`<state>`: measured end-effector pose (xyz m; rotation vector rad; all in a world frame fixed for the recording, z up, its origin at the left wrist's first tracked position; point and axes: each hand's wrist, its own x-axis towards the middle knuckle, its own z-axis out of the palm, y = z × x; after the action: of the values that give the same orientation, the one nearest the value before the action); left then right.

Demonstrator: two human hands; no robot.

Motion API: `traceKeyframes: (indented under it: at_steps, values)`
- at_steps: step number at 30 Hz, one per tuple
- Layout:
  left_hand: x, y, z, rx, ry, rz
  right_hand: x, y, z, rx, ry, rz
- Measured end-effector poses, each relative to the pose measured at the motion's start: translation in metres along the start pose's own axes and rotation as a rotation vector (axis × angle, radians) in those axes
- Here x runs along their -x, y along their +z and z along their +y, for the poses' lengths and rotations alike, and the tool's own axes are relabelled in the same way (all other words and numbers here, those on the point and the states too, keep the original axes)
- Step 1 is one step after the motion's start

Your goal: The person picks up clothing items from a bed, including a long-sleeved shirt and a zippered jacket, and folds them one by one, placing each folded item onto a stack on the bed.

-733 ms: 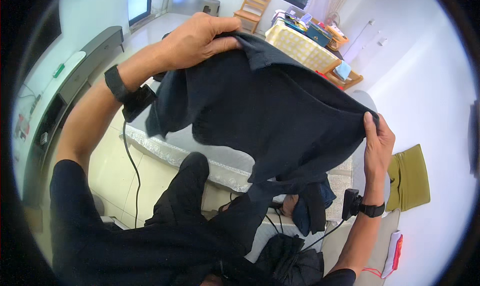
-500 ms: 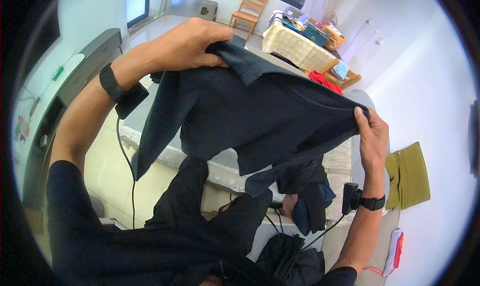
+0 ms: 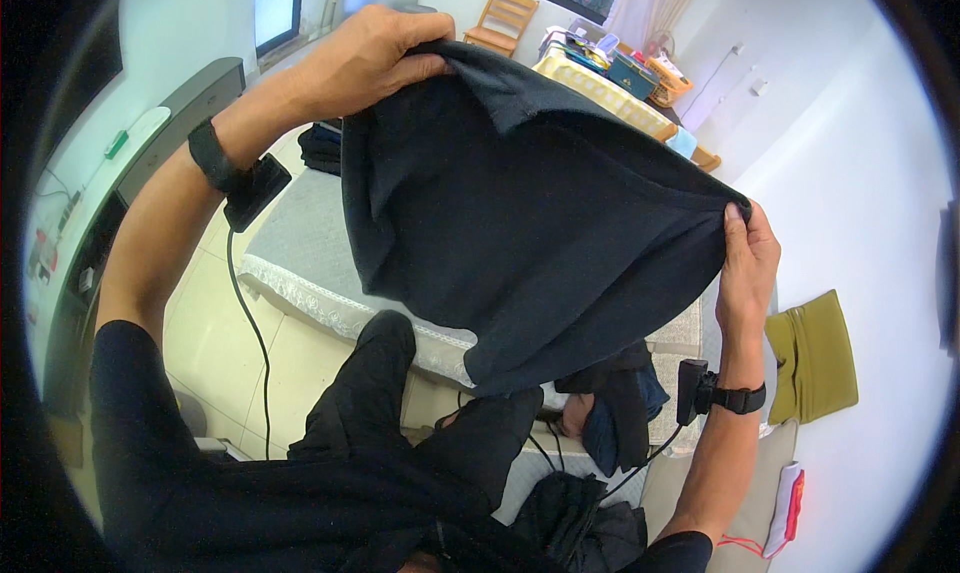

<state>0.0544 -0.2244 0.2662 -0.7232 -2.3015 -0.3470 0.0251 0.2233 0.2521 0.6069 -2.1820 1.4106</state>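
A dark black garment point(image 3: 540, 233) hangs spread out between my two hands, raised in front of me. My left hand point(image 3: 385, 58) pinches its upper left edge between thumb and fingers. My right hand point(image 3: 748, 263) is closed on the upper right corner, thumb on top. A folded flap droops along the top edge, and the lower part sags in a broad curve above my knees. Which kind of garment it is, I cannot tell for sure.
A grey, lace-edged cover point(image 3: 300, 238) lies beyond my knees, with folded dark clothes point(image 3: 322, 148) at its far left. More dark clothes point(image 3: 625, 413) lie near my right knee, and a black heap point(image 3: 570, 513) sits closer. An olive cushion point(image 3: 815, 358) leans at right. Cables run from both wrist straps.
Both hands still grip the garment. My left hand has risen slightly, and the cloth has swung out wider and lower; the narrow part hanging at left no longer shows.
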Motion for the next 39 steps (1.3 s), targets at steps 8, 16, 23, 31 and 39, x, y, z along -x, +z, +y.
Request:
traceKeyframes:
  at_steps: [8,16,23,31,39]
  values:
    - [0.011,-0.009,-0.001,-0.002,-0.089,0.009,0.015,0.004,-0.007,0.004,-0.081,0.109]
    - [0.006,-0.029,0.011,0.067,-0.127,-0.239,0.007,-0.007,-0.004,0.036,-0.147,0.070]
    - [-0.022,0.078,-0.079,0.060,-0.077,-0.223,-0.057,0.032,0.078,0.226,-0.099,-0.066]
    - [-0.014,0.296,-0.187,0.071,-0.347,-0.357,-0.114,0.132,0.300,0.662,-0.048,-0.331]
    - [0.098,0.500,-0.217,0.080,-0.622,-0.382,-0.058,0.217,0.495,0.687,-0.016,-0.280]
